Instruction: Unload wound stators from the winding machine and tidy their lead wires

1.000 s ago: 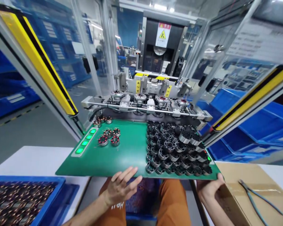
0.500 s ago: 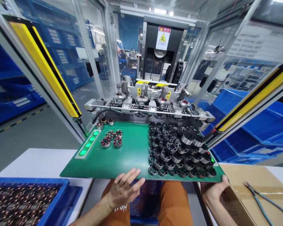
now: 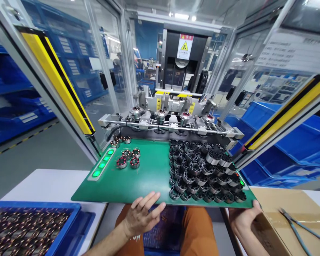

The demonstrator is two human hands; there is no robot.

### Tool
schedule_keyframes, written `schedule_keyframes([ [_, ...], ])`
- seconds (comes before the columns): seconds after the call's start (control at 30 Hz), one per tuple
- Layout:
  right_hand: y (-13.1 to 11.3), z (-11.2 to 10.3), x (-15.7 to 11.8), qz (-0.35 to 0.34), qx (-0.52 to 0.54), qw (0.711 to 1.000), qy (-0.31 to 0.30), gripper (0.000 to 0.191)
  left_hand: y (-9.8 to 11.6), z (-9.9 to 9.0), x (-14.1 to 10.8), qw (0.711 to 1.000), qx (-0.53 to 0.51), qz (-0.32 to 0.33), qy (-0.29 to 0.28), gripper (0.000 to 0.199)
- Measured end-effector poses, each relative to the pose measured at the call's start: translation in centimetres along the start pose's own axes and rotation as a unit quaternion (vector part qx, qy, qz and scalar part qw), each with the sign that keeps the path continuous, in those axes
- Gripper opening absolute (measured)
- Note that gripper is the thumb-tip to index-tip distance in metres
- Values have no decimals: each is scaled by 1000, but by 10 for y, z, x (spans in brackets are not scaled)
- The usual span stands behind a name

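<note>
My left hand point(image 3: 142, 217) rests at the front edge of the green work surface point(image 3: 149, 177), its fingers stretched out and slightly apart, with nothing in them. At the front right corner, my right hand point(image 3: 244, 217) touches the edge with its thumb; its other fingers are hidden below. Stacked rows of dark, bare stator cores point(image 3: 194, 167) cover the right half of the surface. To the left lies a small group of copper-wound stators point(image 3: 134, 163) with loose wire ends, and more wound stators point(image 3: 127, 139) sit at the back left corner.
Behind the surface, a winding machine point(image 3: 173, 122) holds several stators on its heads. Green-lit buttons point(image 3: 101, 165) line the left side. A blue tray point(image 3: 76, 209) of wound stators stands at lower left. Pliers point(image 3: 293, 220) lie on a cardboard box point(image 3: 277, 199) at right. Yellow posts point(image 3: 61, 85) flank both sides.
The whole view has shifted slightly right and down. Both hands keep their places at the edge, and the stators lie as before.
</note>
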State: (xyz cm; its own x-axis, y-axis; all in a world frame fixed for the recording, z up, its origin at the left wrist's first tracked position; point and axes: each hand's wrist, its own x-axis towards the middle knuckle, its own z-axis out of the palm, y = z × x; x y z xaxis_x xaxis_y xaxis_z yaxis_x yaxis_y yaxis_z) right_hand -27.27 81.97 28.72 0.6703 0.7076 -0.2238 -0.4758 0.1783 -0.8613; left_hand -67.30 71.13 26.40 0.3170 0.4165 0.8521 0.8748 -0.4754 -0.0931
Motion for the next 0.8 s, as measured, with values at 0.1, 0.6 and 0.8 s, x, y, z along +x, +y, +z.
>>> schedule_keyframes([
  [0.1, -2, 3, -4, 0, -7, 1000, -13, 72, 1, 0, 1, 1000, -4, -1, 3, 39],
  [0.6, 0, 1, -1, 7, -6, 1000, 5, 65, 1, -1, 3, 1000, -3, -3, 12, 34],
  [0.8, 2, -4, 3, 3, 6, 1000, -12, 60, -1, -1, 8, 1000, -5, -5, 23, 35],
])
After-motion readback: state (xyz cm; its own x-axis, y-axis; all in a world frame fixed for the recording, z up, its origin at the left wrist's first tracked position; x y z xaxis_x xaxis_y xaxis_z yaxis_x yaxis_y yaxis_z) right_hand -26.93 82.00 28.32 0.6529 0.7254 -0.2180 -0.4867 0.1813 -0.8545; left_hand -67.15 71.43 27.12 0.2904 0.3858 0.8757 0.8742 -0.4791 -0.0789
